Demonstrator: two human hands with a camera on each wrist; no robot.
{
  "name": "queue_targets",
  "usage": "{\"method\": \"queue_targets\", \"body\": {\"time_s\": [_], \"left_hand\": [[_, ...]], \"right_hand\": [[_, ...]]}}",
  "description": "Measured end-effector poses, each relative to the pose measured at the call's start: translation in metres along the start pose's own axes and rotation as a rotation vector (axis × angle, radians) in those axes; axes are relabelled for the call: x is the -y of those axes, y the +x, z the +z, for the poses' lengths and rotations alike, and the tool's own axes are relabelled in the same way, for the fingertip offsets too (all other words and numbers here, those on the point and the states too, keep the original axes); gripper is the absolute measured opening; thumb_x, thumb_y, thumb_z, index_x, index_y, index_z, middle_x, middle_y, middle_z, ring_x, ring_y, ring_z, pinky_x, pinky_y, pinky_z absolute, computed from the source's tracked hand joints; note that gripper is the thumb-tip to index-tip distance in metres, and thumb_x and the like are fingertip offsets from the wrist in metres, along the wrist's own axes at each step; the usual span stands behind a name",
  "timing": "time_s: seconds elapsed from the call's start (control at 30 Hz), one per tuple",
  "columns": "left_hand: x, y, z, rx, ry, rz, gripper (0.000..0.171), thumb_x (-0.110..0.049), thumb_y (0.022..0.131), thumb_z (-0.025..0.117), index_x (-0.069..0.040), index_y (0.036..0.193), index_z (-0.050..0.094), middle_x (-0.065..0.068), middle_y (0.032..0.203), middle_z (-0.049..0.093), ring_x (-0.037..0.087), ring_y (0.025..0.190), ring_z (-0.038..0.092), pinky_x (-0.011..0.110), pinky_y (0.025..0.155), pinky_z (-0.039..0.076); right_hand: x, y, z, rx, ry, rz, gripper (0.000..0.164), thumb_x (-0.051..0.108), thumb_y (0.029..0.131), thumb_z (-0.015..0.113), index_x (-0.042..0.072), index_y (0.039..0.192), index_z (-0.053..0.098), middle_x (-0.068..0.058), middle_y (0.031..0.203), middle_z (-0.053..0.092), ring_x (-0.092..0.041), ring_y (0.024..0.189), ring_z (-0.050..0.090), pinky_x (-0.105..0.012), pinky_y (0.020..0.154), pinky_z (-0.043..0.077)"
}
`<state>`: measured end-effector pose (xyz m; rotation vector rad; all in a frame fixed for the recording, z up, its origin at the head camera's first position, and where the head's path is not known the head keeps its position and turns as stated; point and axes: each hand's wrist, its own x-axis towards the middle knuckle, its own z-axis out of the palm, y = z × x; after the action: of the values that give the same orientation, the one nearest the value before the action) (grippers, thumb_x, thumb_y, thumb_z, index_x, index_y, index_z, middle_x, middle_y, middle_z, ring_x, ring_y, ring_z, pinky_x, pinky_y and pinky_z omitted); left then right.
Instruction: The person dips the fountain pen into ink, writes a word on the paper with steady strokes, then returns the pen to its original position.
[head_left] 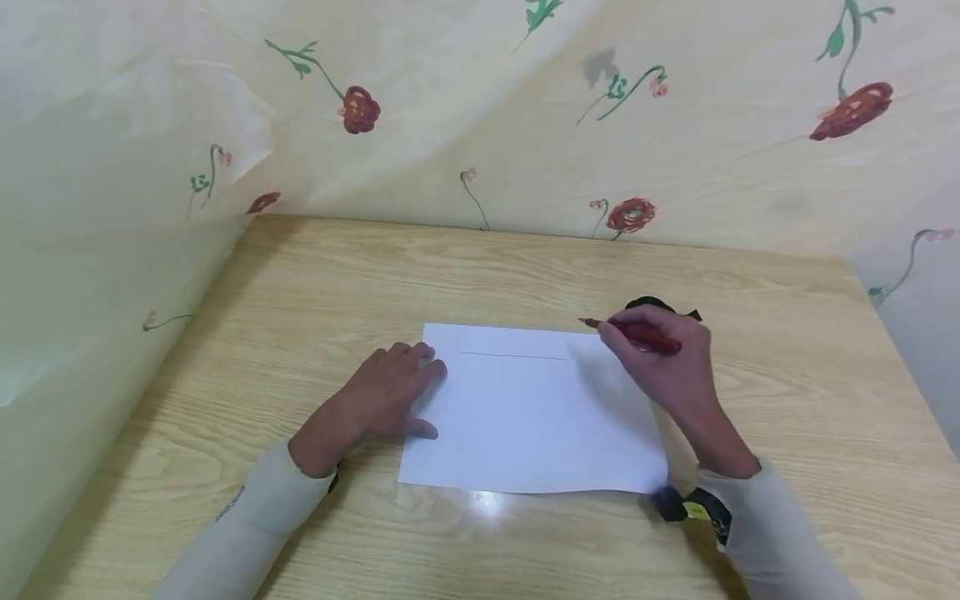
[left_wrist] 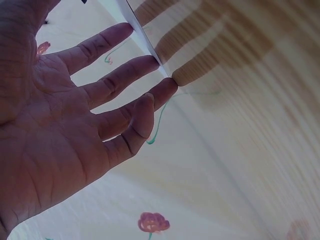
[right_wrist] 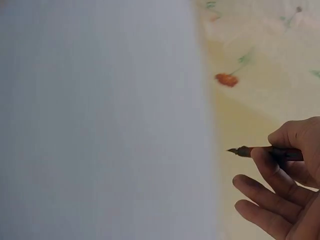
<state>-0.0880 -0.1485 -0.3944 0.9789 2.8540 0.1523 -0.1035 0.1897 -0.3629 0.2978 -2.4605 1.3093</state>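
Note:
A white sheet of paper point(head_left: 525, 425) lies on the wooden table, with one thin dark line point(head_left: 513, 356) running across its upper part. My left hand point(head_left: 382, 387) rests on the paper's left edge, fingers spread; in the left wrist view the fingertips touch that edge. Above the sheet's upper right corner, my right hand point(head_left: 675, 367) pinches a red fountain pen point(head_left: 648, 337) between thumb and index finger. The pen's nib point(right_wrist: 232, 150) points left, raised off the paper. The other fingers of that hand are loosely bent, away from the pen.
A black object point(head_left: 647, 302), partly hidden behind the right hand, lies on the wooden table point(head_left: 337, 275). Flower-patterned sheeting point(head_left: 465, 108) hangs at the back and sides. A dark wrist strap point(head_left: 708, 510) is by the right sleeve, near the paper's lower right corner.

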Motion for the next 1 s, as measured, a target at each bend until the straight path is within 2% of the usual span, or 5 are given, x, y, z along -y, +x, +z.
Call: {"method": "queue_targets", "body": {"time_s": [0.17, 0.37, 0.6, 0.8, 1.0], "left_hand": [[0.000, 0.000, 0.001, 0.001, 0.021, -0.001, 0.070, -0.055, 0.066, 0.077, -0.016, 0.119, 0.051, 0.009, 0.125, 0.047, 0.032, 0.113, 0.046, 0.045, 0.084, 0.042], [0.001, 0.000, 0.001, 0.001, 0.024, -0.008, 0.070, -0.055, 0.067, 0.077, -0.017, 0.119, 0.050, 0.008, 0.125, 0.047, 0.032, 0.113, 0.046, 0.045, 0.085, 0.041], [0.000, 0.001, 0.001, 0.012, 0.005, -0.012, 0.070, -0.054, 0.066, 0.078, -0.016, 0.119, 0.051, 0.010, 0.126, 0.047, 0.033, 0.113, 0.047, 0.046, 0.086, 0.041], [-0.002, 0.002, -0.001, 0.020, 0.016, -0.017, 0.071, -0.055, 0.067, 0.076, -0.016, 0.120, 0.051, 0.010, 0.128, 0.047, 0.033, 0.115, 0.046, 0.047, 0.088, 0.040], [-0.002, 0.001, -0.001, 0.020, 0.023, -0.018, 0.070, -0.054, 0.067, 0.077, -0.016, 0.120, 0.051, 0.010, 0.127, 0.047, 0.033, 0.115, 0.046, 0.047, 0.087, 0.041]], "right_hand": [[0.034, 0.001, -0.006, -0.051, 0.024, -0.021, 0.010, 0.006, 0.078, 0.074, 0.002, 0.088, 0.072, -0.010, 0.080, 0.070, -0.001, 0.064, 0.064, -0.015, 0.055, 0.049], [0.045, 0.002, 0.001, -0.070, 0.044, -0.049, 0.010, 0.008, 0.078, 0.074, 0.006, 0.088, 0.073, -0.005, 0.082, 0.070, -0.001, 0.068, 0.064, -0.014, 0.057, 0.048], [0.028, 0.006, 0.032, -0.020, 0.006, -0.032, 0.013, 0.023, 0.083, 0.071, 0.011, 0.090, 0.073, 0.001, 0.085, 0.069, -0.002, 0.075, 0.063, -0.016, 0.063, 0.050], [0.021, 0.006, 0.063, 0.057, 0.055, 0.004, 0.013, 0.026, 0.083, 0.071, 0.014, 0.088, 0.072, 0.005, 0.083, 0.069, -0.006, 0.072, 0.065, -0.021, 0.061, 0.051], [0.014, 0.002, 0.083, 0.109, -0.030, 0.065, 0.013, 0.027, 0.082, 0.071, 0.015, 0.087, 0.072, 0.004, 0.081, 0.069, -0.008, 0.071, 0.062, -0.027, 0.063, 0.049]]}}
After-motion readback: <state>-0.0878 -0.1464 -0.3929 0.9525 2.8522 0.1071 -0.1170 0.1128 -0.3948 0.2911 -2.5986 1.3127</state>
